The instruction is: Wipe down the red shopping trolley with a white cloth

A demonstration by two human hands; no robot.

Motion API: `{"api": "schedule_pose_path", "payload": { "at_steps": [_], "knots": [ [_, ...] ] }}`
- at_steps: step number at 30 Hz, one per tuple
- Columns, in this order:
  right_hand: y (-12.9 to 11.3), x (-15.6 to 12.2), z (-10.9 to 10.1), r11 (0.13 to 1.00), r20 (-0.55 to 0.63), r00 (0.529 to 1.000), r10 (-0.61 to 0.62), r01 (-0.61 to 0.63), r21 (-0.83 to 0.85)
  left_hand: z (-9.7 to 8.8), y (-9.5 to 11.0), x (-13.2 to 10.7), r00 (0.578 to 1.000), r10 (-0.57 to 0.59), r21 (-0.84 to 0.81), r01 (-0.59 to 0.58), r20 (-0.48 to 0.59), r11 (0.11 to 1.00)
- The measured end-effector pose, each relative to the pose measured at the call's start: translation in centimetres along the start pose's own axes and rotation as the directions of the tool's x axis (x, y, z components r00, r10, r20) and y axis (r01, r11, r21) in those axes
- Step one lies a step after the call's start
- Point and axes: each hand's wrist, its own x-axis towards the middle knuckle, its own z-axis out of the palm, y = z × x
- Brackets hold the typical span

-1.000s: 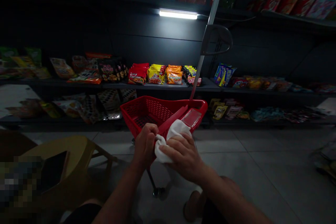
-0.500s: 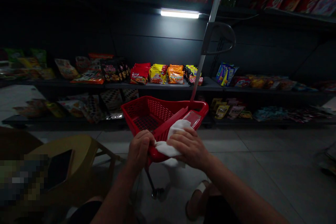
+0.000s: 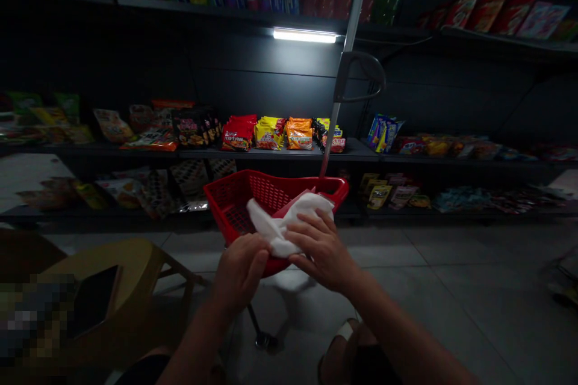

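Note:
A red plastic shopping basket (image 3: 226, 198) on wheels stands in front of me, its perforated side and floor grid showing. My left hand (image 3: 241, 261) grips the near rim of the basket, fingers curled over it at the left end of a white cloth (image 3: 271, 230). Over the cloth lies my right hand (image 3: 318, 243), fingers bent and pressing it against the basket's near right part. The cloth spreads up into the basket's opening and hides most of the red panel there. A metal pole with a dark loop handle (image 3: 361, 77) rises from the basket's far right corner.
Shelves of packaged snacks (image 3: 300, 133) run across behind the basket, under a light tube (image 3: 304, 35). At the left stands a yellowish stool (image 3: 130, 252) with a dark phone-like slab (image 3: 94, 298) on it. A wheel (image 3: 265, 341) sits below on the tiled floor.
The white cloth has spread up and left into the basket's opening, covering more of the red panel. My right hand has shifted slightly left. The basket and pole appear a little further left.

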Motion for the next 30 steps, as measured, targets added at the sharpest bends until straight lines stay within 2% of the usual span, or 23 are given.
{"api": "schedule_pose_path", "payload": {
  "at_steps": [2,7,9,11,15,18,20,22,23,24,26,28,30],
  "knots": [
    [1.0,0.7,-0.2,1.000,0.036,0.999,-0.020,0.019,0.014,0.0,0.6,0.0,1.000,-0.002,0.034,0.002,-0.021,0.999],
    [10.4,1.5,-1.7,0.980,-0.093,0.975,0.200,-0.199,0.021,0.0,0.0,0.1,0.992,0.017,0.034,-0.013,-0.129,0.999],
    [12.3,1.8,-2.0,0.975,-0.099,0.970,0.221,-0.221,0.012,0.0,-0.4,-0.1,0.985,0.050,-0.006,-0.051,-0.165,0.999],
    [11.7,2.1,-2.1,0.971,-0.081,0.968,0.236,-0.238,-0.009,0.0,-0.7,-0.4,0.974,0.069,-0.035,-0.078,-0.215,0.996],
    [6.8,2.9,-2.6,0.973,0.039,0.973,0.228,-0.226,-0.042,-0.6,-1.4,-1.7,0.953,0.066,-0.091,-0.097,-0.297,0.991],
    [4.4,4.0,-3.2,0.993,0.160,0.982,0.100,-0.109,0.054,-1.7,-1.9,-2.9,0.947,0.058,-0.150,-0.111,-0.317,0.983],
    [4.9,5.4,-3.3,0.983,0.268,0.963,0.035,-0.082,0.164,-2.5,-2.2,-3.6,0.953,0.035,-0.176,-0.092,-0.301,0.980],
    [6.8,7.3,-2.8,0.973,0.422,0.904,0.071,-0.156,0.171,-3.2,-2.3,-4.0,0.962,0.005,-0.196,-0.060,-0.273,0.979],
    [7.9,8.3,-2.4,0.972,0.503,0.856,0.121,-0.205,0.113,-3.4,-2.3,-4.2,0.965,-0.007,-0.204,-0.049,-0.262,0.978],
    [8.9,9.4,-1.9,0.972,0.573,0.799,0.182,-0.234,0.018,-3.6,-2.3,-4.3,0.966,-0.012,-0.210,-0.044,-0.258,0.977],
    [10.0,11.5,-0.5,0.961,0.660,0.698,0.278,-0.209,-0.183,-3.9,-2.2,-4.4,0.966,-0.011,-0.218,-0.047,-0.258,0.975],
    [9.1,13.3,1.1,0.952,0.687,0.664,0.294,-0.139,-0.273,-4.0,-2.1,-4.4,0.967,-0.014,-0.225,-0.046,-0.256,0.973],
    [6.2,14.8,2.8,0.980,0.729,0.662,0.173,-0.040,-0.197,-3.9,-2.0,-4.3,0.968,-0.014,-0.231,-0.046,-0.252,0.972]
  ]
}}
